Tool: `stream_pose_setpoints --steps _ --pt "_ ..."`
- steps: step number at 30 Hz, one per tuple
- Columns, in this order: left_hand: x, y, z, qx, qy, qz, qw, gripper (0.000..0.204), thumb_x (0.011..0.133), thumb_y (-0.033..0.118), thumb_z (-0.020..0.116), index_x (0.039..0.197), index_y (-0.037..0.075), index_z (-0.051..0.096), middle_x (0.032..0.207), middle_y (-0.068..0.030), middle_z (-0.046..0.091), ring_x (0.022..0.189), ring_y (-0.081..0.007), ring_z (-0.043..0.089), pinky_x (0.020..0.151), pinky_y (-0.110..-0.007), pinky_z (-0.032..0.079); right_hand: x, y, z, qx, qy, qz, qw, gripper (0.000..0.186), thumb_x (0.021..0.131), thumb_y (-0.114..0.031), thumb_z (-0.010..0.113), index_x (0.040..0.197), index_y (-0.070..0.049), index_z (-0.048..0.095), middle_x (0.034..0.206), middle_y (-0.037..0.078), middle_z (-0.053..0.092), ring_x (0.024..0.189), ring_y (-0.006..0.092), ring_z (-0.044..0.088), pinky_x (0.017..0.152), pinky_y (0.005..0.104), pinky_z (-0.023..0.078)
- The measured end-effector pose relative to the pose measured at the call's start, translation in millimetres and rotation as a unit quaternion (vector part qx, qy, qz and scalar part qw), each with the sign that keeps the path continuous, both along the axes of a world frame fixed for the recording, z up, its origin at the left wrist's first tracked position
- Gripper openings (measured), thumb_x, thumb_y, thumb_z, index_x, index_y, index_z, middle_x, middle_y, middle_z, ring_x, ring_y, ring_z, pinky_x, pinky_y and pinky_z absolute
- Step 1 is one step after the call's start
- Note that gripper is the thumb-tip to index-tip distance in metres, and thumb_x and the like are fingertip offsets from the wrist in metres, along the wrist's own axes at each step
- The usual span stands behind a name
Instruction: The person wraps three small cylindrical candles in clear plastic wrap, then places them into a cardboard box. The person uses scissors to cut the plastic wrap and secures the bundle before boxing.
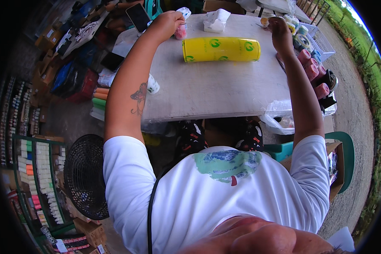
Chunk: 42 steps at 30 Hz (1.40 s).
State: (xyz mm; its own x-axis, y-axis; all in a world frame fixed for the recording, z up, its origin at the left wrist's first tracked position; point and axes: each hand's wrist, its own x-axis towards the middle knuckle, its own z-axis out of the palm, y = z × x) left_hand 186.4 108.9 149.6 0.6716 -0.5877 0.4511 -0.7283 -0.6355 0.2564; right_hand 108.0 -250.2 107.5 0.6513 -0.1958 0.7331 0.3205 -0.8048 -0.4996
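Both of my arms reach to the far part of a pale table (216,89). My left hand (169,25) is closed at the top of a small pink container with white-blue wrapping (180,32); exactly what the fingers grip is unclear. My right hand (280,34) has curled fingers beside a small yellowish round item (264,21); I cannot tell what is in them. Between and nearer than the hands lies a yellow roll with green print (221,49). A white folded wad (216,20) sits at the back, and a dark phone (138,17) is left of my left hand.
Pink cylinders (312,72), tape rolls (304,40) and a white basket (319,42) crowd the right edge, with a plastic bag (279,118). A white cup (153,84) stands left. A black fan (85,173) and racks of spools (39,178) stand on my left.
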Motion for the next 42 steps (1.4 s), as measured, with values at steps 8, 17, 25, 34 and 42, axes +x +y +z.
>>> stream_pose_setpoints --steps 8,17,25,34,42 --pt "-72.3 16.3 -8.0 -0.01 -0.043 -0.067 0.997 0.011 0.087 0.013 0.062 0.092 0.003 0.062 0.092 -0.0135 0.062 0.085 -0.0316 0.061 0.074 -0.037 0.049 -69.4 7.2 -28.9 0.109 0.013 0.09 0.99 0.016 0.095 -0.007 0.052 0.109 -0.001 0.056 0.099 0.013 0.067 0.092 0.0211 0.068 0.076 0.031 0.051" --pt "-164.4 41.3 -65.0 -0.021 -0.033 -0.118 0.992 0.013 0.083 0.004 0.064 0.096 0.004 0.063 0.081 -0.012 0.056 0.077 -0.0315 0.059 0.065 -0.039 0.048 -177.2 40.6 -74.8 0.084 0.072 0.052 0.993 0.02 0.093 0.0 0.051 0.111 -0.003 0.059 0.095 0.015 0.067 0.09 0.0232 0.068 0.08 0.0312 0.051" --pt "-220.0 48.1 -131.7 0.092 -0.103 -0.125 0.982 0.025 0.08 0.01 0.053 0.102 0.004 0.063 0.084 -0.0068 0.054 0.081 -0.0236 0.058 0.072 -0.034 0.049 -233.2 42.4 -119.9 -0.104 0.135 0.034 0.985 0.028 0.079 0.006 0.058 0.104 -0.006 0.062 0.101 0.011 0.067 0.095 0.0309 0.063 0.082 0.0382 0.051" --pt "-227.0 54.0 -195.4 0.088 -0.188 -0.118 0.971 0.037 0.081 0.01 0.055 0.117 0.005 0.06 0.09 -0.005 0.055 0.084 -0.0218 0.056 0.08 -0.034 0.048 -269.3 58.7 -166.9 -0.288 0.198 -0.035 0.936 0.029 0.081 -0.002 0.054 0.107 -0.009 0.062 0.139 0.009 0.048 0.133 0.0239 0.041 0.111 0.0475 0.025" --pt "-232.0 62.8 -214.0 0.106 -0.223 -0.094 0.965 0.041 0.083 0.011 0.054 0.123 0.008 0.06 0.098 -0.0011 0.057 0.093 -0.0171 0.053 0.087 -0.032 0.044 -249.1 115.5 -121.3 -0.312 0.078 0.198 0.926 0.028 0.087 -0.016 0.055 0.114 -0.009 0.062 0.135 0.011 0.051 0.13 0.0265 0.044 0.105 0.0434 0.037"
